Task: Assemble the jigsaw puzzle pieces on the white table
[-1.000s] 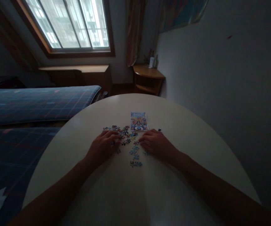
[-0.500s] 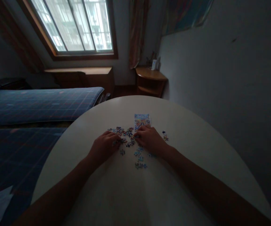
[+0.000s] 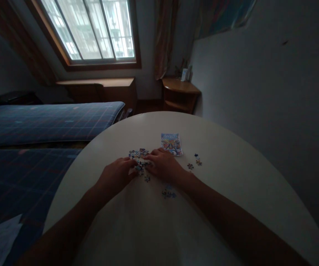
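A heap of small colourful puzzle pieces (image 3: 139, 154) lies in the middle of a round white table (image 3: 231, 177). My left hand (image 3: 115, 176) rests palm down at the heap's near left edge, fingertips among the pieces. My right hand (image 3: 163, 165) lies palm down over the heap's right side, covering part of it, fingertips close to the left hand's. Whether either hand pinches a piece is hidden. A small picture card (image 3: 171, 143) lies just beyond my right hand. A few loose pieces (image 3: 195, 161) sit to the right, and a small cluster (image 3: 168, 193) lies beside my right wrist.
A bed with a blue checked cover (image 3: 45, 120) runs along the left of the table. A wooden corner shelf (image 3: 180, 92) and a low wooden bench (image 3: 98, 87) stand under the window. A grey wall (image 3: 272, 92) rises close on the right.
My right hand has slid left across the pieces toward my left hand, uncovering the card and the loose pieces at right. The heap is more gathered. The view has shifted slightly.
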Motion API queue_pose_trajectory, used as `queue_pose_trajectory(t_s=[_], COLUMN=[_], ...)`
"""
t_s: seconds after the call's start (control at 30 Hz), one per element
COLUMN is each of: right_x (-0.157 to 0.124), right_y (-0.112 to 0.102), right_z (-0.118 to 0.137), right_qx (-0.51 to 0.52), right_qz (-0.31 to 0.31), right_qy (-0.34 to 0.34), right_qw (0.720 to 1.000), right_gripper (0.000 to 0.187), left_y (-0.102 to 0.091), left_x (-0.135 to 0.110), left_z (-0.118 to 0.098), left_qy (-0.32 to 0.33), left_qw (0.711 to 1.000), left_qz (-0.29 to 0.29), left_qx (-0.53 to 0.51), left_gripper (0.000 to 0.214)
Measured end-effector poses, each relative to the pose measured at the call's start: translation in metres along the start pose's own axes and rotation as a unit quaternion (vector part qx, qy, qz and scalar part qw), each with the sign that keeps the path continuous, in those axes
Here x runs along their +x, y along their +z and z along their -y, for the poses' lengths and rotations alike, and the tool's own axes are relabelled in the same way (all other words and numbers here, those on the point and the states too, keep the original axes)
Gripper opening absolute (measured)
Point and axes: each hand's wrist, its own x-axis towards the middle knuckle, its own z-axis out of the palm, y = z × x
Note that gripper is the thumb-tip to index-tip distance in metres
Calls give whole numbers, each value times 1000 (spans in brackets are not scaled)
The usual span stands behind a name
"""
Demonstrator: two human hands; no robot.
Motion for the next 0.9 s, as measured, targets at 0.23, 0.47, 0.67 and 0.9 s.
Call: queue_pose_trajectory(t_s=[0.23,0.47,0.67,0.9], right_x=[-2,-9,-10,1], right_y=[6,-2,0,0], right_z=[-3,-5,-6,0], right_qx=[-15,-5,-12,-7], right_qz=[-1,-4,-10,-4], right_qy=[-5,-4,16,15], right_qw=[1000,1000,1000,1000], right_gripper=[19,8,11,22], left_y=[3,-4,-7,-4], left_x=[0,-5,-5,-4], left_z=[1,-2,-2,0], left_qy=[-6,0,-10,-32], left_qw=[1000,999,997,996], left_qz=[21,51,75,89], left_qx=[-18,-17,1,3], left_gripper=[10,8,9,11])
